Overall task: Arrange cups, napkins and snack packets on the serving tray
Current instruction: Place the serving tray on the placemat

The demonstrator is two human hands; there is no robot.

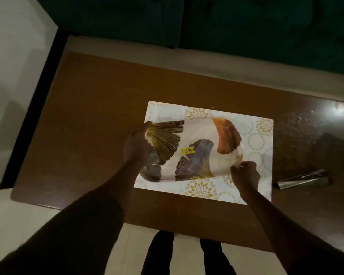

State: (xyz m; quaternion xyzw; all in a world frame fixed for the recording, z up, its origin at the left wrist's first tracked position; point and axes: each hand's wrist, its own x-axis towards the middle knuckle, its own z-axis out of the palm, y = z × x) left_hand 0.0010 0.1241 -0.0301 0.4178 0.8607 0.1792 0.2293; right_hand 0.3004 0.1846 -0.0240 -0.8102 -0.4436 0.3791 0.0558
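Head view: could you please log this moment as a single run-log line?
left hand: grips tray left rim | right hand: grips near-right rim | tray: over placemat | cups, napkins, snacks: none visible

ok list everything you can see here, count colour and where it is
serving tray: one, white with gold, orange and grey-blue leaf print, held by both hands over the placemat
price sticker: one, yellow, middle of the tray
placemat: one, white with gold floral circles, on the table under the tray
table: one, brown, glossy, centre of view
shiny packet: one, silvery, on the table right of the placemat; kind unclear
sofa: one, dark green, beyond the table
floor: pale tiles, around the table
legs: two, dark trousers, bottom centre
left hand: one, fingers gripping the tray's left edge
right hand: one, gripping the tray's near right edge
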